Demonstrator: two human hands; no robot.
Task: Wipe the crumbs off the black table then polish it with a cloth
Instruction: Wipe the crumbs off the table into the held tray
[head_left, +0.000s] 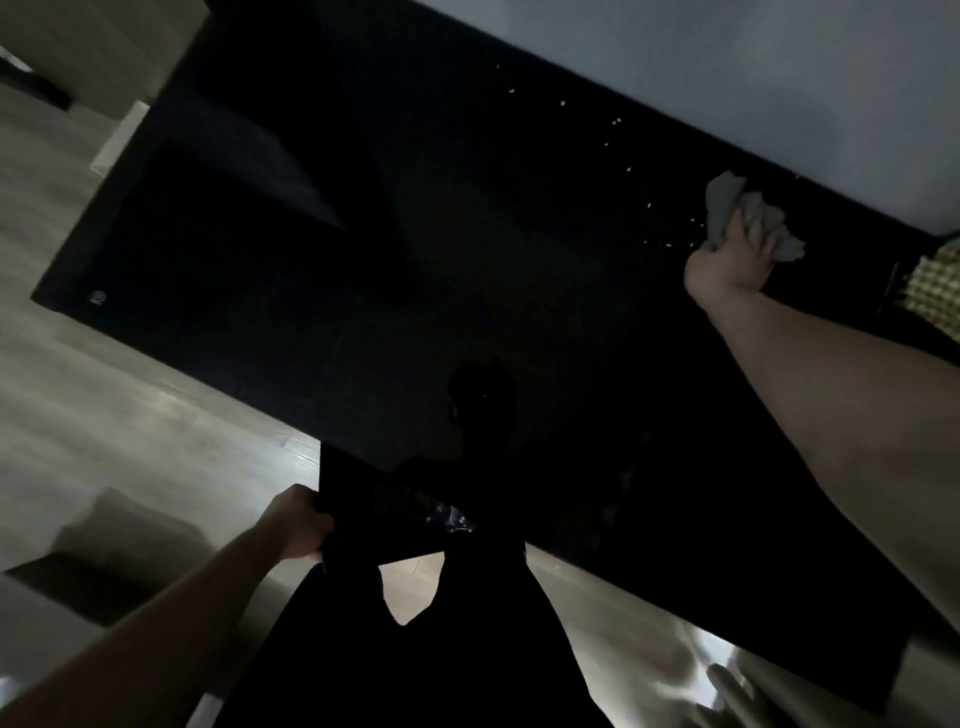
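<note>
The black table (322, 270) fills the middle of the view, running from upper left to lower right. Small pale crumbs (618, 122) lie scattered along its far right part, near the wall. My right hand (727, 260) rests on the table at the right, shut on a crumpled grey cloth (748, 213) that touches the surface beside the crumbs. My left hand (298, 525) grips the corner of a flat black tray-like thing (374, 514) held at the table's near edge. It is too dark to make out what the flat black thing is.
A pale wall (727, 67) runs along the table's far edge. A yellow patterned object (935, 286) lies at the right edge. Light wooden floor (130, 431) shows at the left and below, with a dark box (93, 577) at lower left. My dark clothing (415, 649) hangs below.
</note>
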